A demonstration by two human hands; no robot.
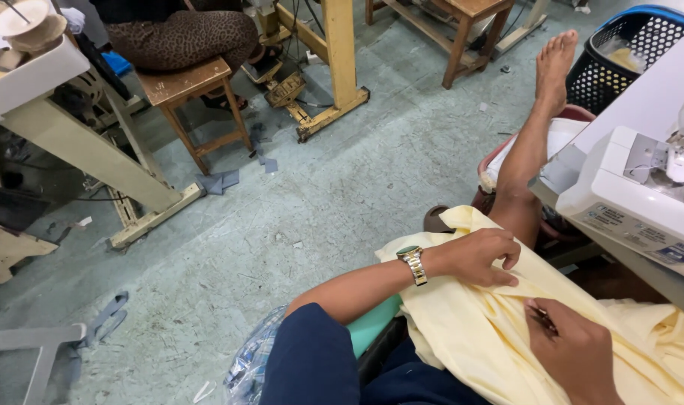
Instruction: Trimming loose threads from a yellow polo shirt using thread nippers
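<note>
A: What is the left hand [478,256] doing?

B: It is pressing down on the pale yellow fabric [477,330] lying across the person's lap, fingers curled and pinching a fold of the cloth. A metal wristwatch [412,264] is sitting on that wrist.

A: And the right hand [574,352]?

B: It is resting lower on the same fabric, just beside the left hand, fingers closed around a small dark tool [541,315]. It is too small for me to tell what kind of tool it is.

A: Where is the fabric lying?

B: It is draping over the lap and spilling towards the right, under the edge of the white sewing machine [634,195] standing on the table there.

A: What else is showing?

B: The person's bare leg [533,142] is stretching out over the grey-green floor [282,225], the foot near a black mesh basket [619,52]. Farther off, another person in leopard-print trousers [181,37] is sitting on a wooden stool [188,86].
</note>
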